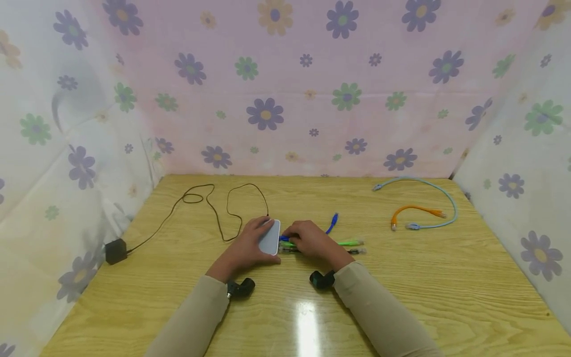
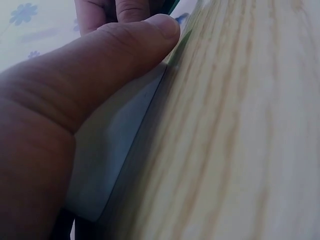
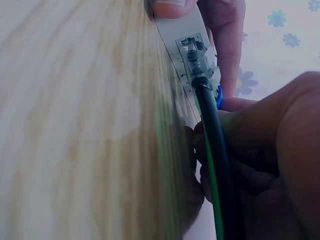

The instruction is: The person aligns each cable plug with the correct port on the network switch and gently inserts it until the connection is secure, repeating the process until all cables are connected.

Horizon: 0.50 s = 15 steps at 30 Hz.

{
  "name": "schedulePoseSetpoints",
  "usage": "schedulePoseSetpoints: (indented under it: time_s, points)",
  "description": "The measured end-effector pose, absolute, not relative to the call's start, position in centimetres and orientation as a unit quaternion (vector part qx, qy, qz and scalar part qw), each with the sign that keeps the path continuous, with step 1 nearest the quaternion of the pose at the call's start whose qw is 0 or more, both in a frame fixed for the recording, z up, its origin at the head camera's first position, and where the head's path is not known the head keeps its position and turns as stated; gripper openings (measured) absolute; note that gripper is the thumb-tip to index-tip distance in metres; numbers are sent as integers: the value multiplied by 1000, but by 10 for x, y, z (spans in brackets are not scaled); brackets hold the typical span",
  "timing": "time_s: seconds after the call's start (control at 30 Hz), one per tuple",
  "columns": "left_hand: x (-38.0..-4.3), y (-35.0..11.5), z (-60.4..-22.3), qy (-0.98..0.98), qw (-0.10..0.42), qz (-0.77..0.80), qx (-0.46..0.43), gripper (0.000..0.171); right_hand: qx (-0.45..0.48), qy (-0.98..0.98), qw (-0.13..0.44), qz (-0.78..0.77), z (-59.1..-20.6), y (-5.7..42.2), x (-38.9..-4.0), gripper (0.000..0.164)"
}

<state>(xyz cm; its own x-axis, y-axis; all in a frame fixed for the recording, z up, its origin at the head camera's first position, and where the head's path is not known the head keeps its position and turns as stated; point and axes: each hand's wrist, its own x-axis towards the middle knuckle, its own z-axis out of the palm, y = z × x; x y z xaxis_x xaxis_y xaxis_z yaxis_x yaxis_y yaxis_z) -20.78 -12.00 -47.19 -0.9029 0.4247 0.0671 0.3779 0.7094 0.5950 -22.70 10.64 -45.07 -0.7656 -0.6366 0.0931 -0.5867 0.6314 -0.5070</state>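
A small white network switch [image 1: 270, 240] lies on the table, gripped by my left hand [image 1: 250, 244] with the thumb along its near side and fingers at the far side. At its right side, my right hand [image 1: 314, 241] pinches a short blue network cable [image 1: 331, 226] close to its plug. Just nearer to me run a green network cable [image 1: 351, 243] and a black network cable [image 1: 354, 251]. In the right wrist view the black cable's clear plug [image 3: 194, 57] is at the switch's port side; how deep it sits I cannot tell. Fingers partly hide the blue plug.
A thin black power cord [image 1: 217, 213] loops from the switch to a black adapter [image 1: 116, 251] at the left. An orange cable [image 1: 416, 208] and a light blue cable [image 1: 452, 203] lie at the back right. Floral cloth [image 1: 285, 99] hangs behind the table.
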Motion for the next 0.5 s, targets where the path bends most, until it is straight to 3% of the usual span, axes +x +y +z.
schedulePoseSetpoints:
  time_s: [0.5]
  points:
    - [-207, -119, -471, 923, 38, 313, 219, 107, -358, 914, 35, -190, -447, 108, -224, 26]
